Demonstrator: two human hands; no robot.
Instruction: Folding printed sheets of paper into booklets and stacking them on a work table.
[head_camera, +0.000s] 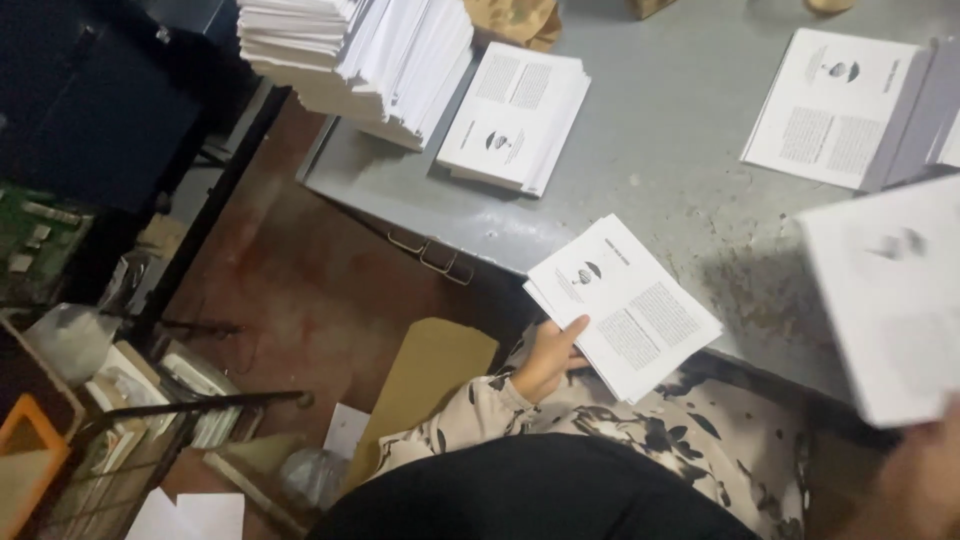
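A tall, slumped pile of white sheets (360, 55) stood at the far left corner of the grey table (660, 130), with a neat stack of printed leaflets (515, 115) just beside it. Another printed stack (830, 105) lay toward the right edge. Below, on the reddish floor (300, 290), a brown cardboard piece (430, 375) rested near a wire rack (130, 450).

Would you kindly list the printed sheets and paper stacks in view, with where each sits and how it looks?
Sheet bundle: in the left hand, at the table's near edge; white, grey text blocks, small dark emblem.
Blurred sheet: at the right hand; white.
Low stack: on the grey table, upper middle; white, printed.
Tall stack: far left corner; white, fanned.
Stack: upper right; white, printed.
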